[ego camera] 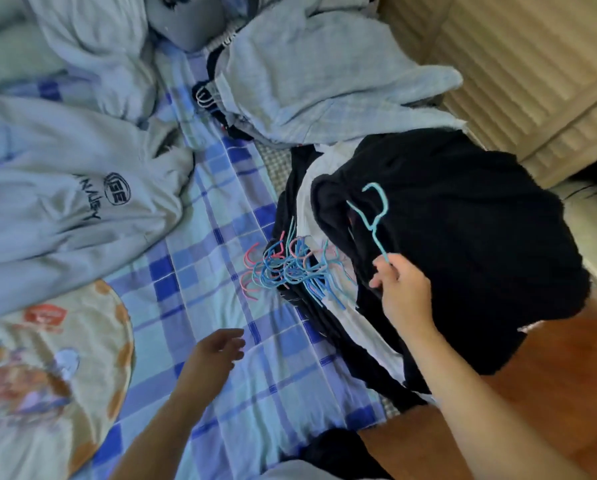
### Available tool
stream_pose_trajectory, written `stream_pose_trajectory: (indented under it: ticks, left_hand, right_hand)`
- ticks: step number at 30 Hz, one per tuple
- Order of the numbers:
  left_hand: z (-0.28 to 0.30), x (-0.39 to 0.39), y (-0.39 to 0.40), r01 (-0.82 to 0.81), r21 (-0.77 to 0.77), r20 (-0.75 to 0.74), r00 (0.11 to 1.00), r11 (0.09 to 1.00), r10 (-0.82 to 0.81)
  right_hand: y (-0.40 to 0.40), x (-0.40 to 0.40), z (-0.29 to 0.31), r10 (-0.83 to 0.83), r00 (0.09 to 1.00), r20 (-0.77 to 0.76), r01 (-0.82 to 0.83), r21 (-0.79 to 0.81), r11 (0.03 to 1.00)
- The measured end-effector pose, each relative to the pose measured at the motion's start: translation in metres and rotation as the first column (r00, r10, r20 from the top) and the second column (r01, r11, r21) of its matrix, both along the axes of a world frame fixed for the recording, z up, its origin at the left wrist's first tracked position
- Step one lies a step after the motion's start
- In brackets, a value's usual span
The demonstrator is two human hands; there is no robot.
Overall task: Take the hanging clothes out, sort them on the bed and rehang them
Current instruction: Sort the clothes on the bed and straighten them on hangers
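Observation:
My right hand (pixel 402 296) pinches the lower end of a light blue hanger (pixel 376 221) that lies across a black fleece garment (pixel 463 237) on top of a pile of dark and white clothes at the bed's right edge. Beside the pile's left side sits a tangle of several blue and pink hanger hooks (pixel 286 268). My left hand (pixel 214 355) hovers with relaxed fingers over the blue checked bedsheet (pixel 228 209), holding nothing. A grey hoodie (pixel 82 202) with a dark logo lies on the left.
Pale blue garments (pixel 311 74) are heaped at the far side of the bed, with dark hangers (pixel 203 97) under them. A round patterned cushion (pixel 48 368) lies at the near left. A beige ribbed cabinet (pixel 532 71) and wooden floor (pixel 549 393) are on the right.

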State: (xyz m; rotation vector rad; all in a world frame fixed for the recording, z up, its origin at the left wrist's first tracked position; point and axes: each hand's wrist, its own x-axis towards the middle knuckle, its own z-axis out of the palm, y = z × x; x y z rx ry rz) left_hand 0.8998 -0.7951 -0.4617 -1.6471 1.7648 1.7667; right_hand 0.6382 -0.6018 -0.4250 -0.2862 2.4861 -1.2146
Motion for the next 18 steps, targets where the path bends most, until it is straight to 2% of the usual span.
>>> stream_pose_trajectory:
  ticks: [2,3,6,10,13,15,18]
  left_hand:
    - [0.028,-0.012,0.001,0.022,0.029,-0.055,0.998,0.999,-0.021]
    - [0.043,-0.019,0.0,0.035,0.02,-0.077,0.996,0.999,-0.033]
    - [0.086,-0.037,-0.004,0.063,-0.041,-0.179,0.981,0.997,-0.069]
    - [0.143,-0.038,0.005,0.143,-0.079,-0.375,0.913,0.987,-0.162]
    - [0.188,-0.027,0.003,0.201,-0.115,-0.497,0.836,0.973,-0.231]
    - [0.223,-0.018,-0.005,0.216,-0.18,-0.565,0.776,0.96,-0.28]
    - [0.283,-0.001,-0.019,0.192,-0.231,-0.694,0.655,0.954,-0.3]
  right_hand:
    - [0.021,-0.025,0.036,-0.134,0.991,-0.012,0.134,-0.003,0.991]
    - [0.027,-0.033,0.053,-0.151,0.988,0.012,0.151,-0.008,0.988]
    - [0.028,-0.023,0.096,-0.048,0.994,0.101,0.053,-0.05,0.997]
    - [-0.001,-0.012,0.171,0.062,0.997,-0.038,-0.067,-0.153,0.986]
    - [-0.037,-0.023,0.252,0.144,0.974,-0.175,-0.176,-0.187,0.967]
    - [-0.066,-0.02,0.317,0.156,0.963,-0.221,-0.224,-0.325,0.919]
    - [-0.121,0.012,0.414,0.226,0.941,-0.253,-0.333,-0.556,0.761]
